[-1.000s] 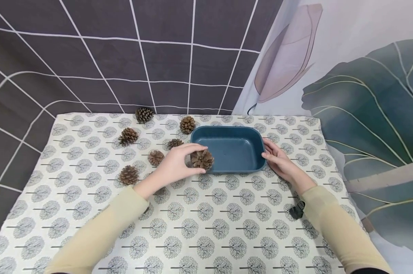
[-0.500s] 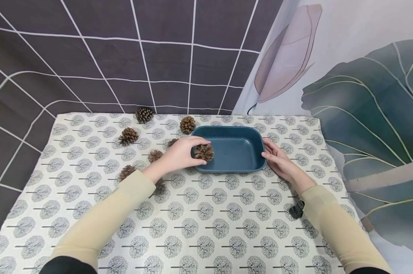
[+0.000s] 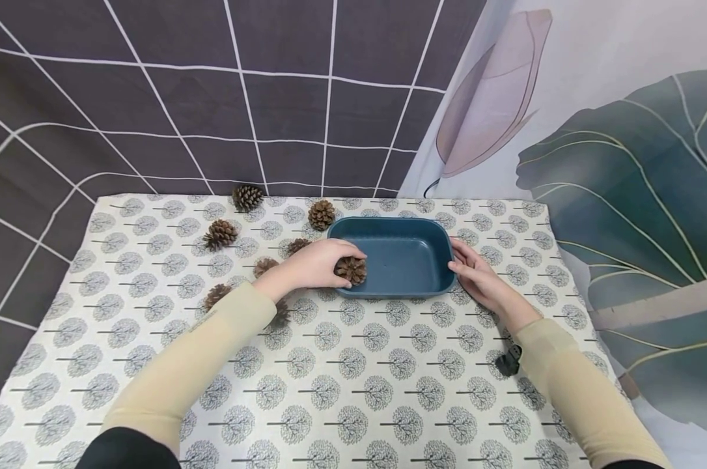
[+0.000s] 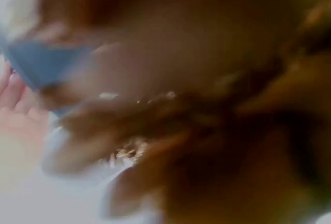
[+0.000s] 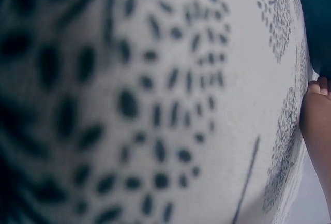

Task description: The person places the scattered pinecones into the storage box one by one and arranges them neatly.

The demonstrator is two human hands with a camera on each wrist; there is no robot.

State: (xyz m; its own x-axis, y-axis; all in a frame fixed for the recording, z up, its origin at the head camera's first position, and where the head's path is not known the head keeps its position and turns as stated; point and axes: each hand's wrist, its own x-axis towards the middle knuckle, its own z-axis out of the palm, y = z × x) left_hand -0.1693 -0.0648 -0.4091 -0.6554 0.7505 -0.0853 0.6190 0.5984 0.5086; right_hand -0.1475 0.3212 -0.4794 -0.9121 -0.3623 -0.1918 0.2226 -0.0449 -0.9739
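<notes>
White tree-printed cloth (image 3: 353,352): left grip (image 3: 321,264) pinches brown pinecone (image 3: 353,271) at blue oblong tray (image 3: 400,226), right grip (image 3: 479,273) its end; other pinecones (image 3: 321,215) remain outside.

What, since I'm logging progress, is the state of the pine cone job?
Little looks done: the right hand holds the blue container, but no loose cone shows inside. In hand: the left hand grips a pine cone at the container's left end. Probably remaining: at least seven other cones on the patterned cloth, some partly hidden.
</notes>
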